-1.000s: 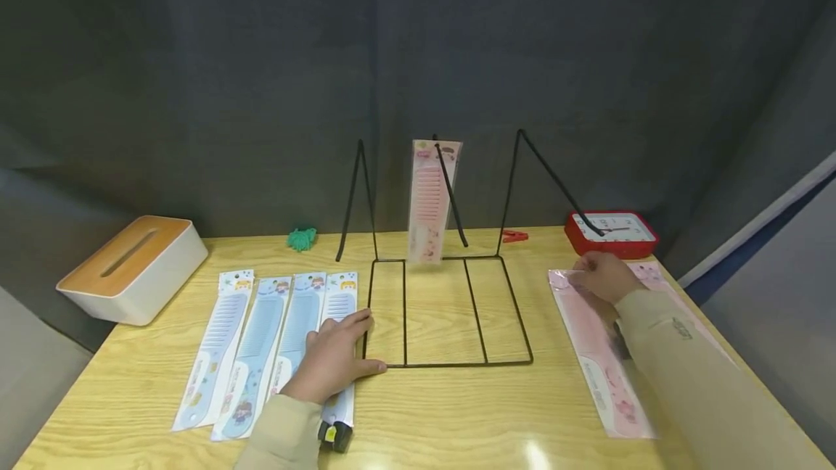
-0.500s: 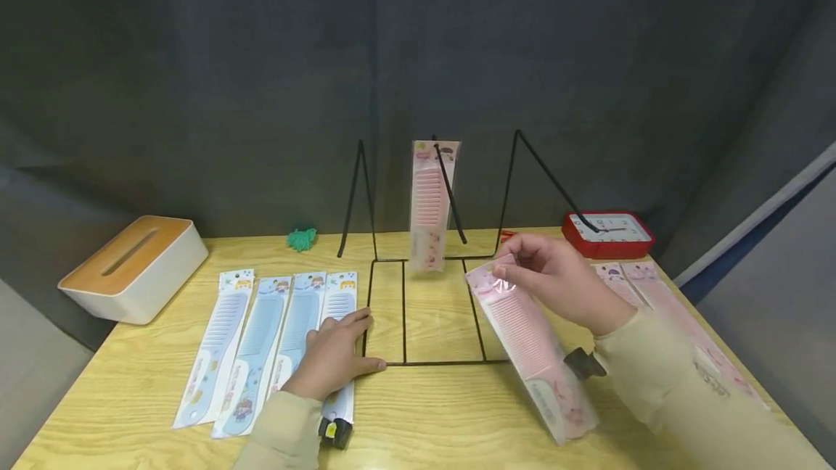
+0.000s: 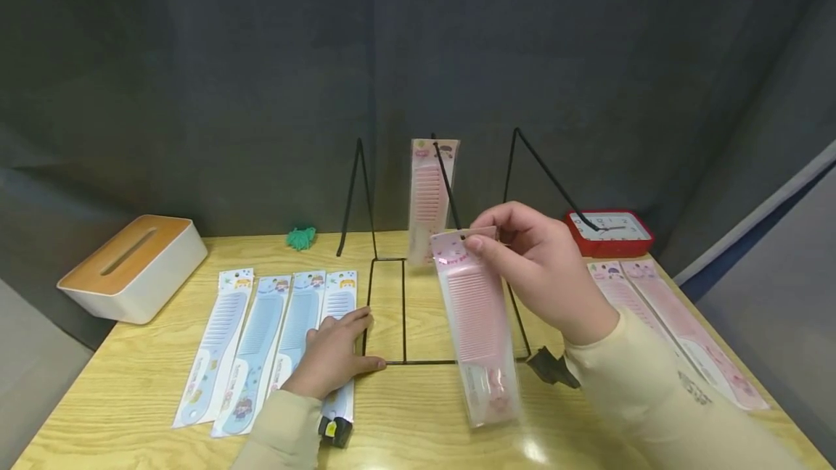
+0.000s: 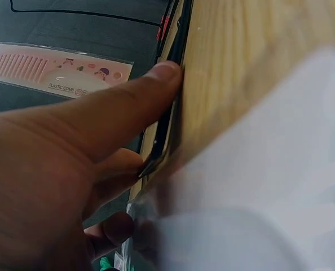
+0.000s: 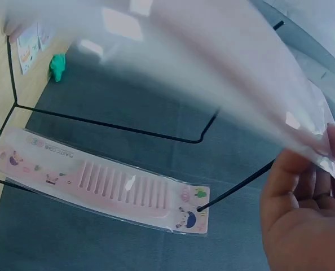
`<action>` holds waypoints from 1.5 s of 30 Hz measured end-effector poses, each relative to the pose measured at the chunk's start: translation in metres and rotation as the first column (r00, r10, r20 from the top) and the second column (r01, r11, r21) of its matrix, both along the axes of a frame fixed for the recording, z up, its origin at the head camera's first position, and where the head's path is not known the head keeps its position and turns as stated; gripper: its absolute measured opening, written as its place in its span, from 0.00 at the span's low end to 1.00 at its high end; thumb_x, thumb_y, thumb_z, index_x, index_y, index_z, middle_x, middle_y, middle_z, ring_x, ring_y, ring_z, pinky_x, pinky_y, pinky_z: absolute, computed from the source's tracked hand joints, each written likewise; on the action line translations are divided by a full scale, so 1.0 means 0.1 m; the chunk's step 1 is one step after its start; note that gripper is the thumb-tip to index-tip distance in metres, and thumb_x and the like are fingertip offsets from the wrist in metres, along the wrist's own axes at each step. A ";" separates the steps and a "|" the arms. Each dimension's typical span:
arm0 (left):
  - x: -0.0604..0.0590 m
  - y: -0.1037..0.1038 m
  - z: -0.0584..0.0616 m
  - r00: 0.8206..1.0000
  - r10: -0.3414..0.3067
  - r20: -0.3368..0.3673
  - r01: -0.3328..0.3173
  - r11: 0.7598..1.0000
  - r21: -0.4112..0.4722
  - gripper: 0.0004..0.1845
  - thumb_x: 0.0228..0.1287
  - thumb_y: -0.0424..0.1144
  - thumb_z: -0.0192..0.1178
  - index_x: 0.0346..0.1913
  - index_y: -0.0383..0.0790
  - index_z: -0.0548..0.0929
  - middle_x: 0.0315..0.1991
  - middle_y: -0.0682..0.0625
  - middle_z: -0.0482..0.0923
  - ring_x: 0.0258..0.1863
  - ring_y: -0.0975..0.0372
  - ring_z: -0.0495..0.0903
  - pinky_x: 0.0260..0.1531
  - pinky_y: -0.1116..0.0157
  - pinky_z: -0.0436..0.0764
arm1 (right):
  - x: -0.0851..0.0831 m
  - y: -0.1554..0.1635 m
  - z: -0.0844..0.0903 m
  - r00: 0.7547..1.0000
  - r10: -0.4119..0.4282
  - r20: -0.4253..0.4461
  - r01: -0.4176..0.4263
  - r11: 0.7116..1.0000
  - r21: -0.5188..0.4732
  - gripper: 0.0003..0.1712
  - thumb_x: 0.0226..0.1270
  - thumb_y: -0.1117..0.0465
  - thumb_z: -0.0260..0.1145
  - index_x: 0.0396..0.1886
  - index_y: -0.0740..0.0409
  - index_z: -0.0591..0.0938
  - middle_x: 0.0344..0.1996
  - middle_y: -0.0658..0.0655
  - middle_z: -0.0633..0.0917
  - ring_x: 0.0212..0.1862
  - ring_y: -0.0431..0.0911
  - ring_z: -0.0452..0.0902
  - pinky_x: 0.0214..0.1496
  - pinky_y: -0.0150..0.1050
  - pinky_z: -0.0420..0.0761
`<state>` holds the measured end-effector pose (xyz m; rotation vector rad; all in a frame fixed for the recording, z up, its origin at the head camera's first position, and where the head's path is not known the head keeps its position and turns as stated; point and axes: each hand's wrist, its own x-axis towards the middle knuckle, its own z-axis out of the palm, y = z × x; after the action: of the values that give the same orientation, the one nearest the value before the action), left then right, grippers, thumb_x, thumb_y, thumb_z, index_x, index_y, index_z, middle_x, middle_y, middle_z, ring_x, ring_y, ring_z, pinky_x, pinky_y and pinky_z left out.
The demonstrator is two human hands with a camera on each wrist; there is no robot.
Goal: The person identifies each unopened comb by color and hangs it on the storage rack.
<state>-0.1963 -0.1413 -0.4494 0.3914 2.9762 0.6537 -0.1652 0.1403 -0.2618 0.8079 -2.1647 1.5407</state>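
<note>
My right hand (image 3: 532, 267) pinches the top of a packaged pink comb (image 3: 477, 325), lifted above the table in front of the black wire rack (image 3: 444, 310). Its clear wrapper (image 5: 229, 73) fills the right wrist view. Another pink comb (image 3: 427, 198) hangs on the rack's middle hook and shows again as the hanging comb (image 5: 105, 186) in the wrist view. My left hand (image 3: 336, 354) lies flat on the rightmost of several blue packaged combs (image 3: 261, 343), its thumb (image 4: 128, 107) against the rack's base wire.
Two more pink comb packs (image 3: 660, 318) lie at the right of the wooden table (image 3: 418, 426). A red clock (image 3: 610, 232) stands behind them. A white tissue box (image 3: 133, 267) with a wooden lid sits far left, and a green tuft (image 3: 300, 238) lies at the back.
My right hand picked a pink comb pack up from the right side and carried it left and up to the front of the rack. The left hand stayed put.
</note>
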 end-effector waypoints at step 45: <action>-0.05 0.02 0.00 1.000 -0.020 -0.007 0.021 0.999 0.036 0.44 0.52 0.58 0.75 0.69 0.41 0.75 0.74 0.52 0.65 0.55 0.53 0.70 0.46 0.49 0.66 | -1.43 0.83 -0.81 0.890 -0.350 0.292 0.216 0.889 0.405 0.20 0.71 0.43 0.65 0.47 0.54 0.84 0.43 0.57 0.85 0.39 0.49 0.74 0.39 0.43 0.74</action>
<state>-0.2013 -0.1389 -0.4489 0.4267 2.9658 0.7058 -0.3081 0.2231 -0.3430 0.2833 -2.7430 1.2244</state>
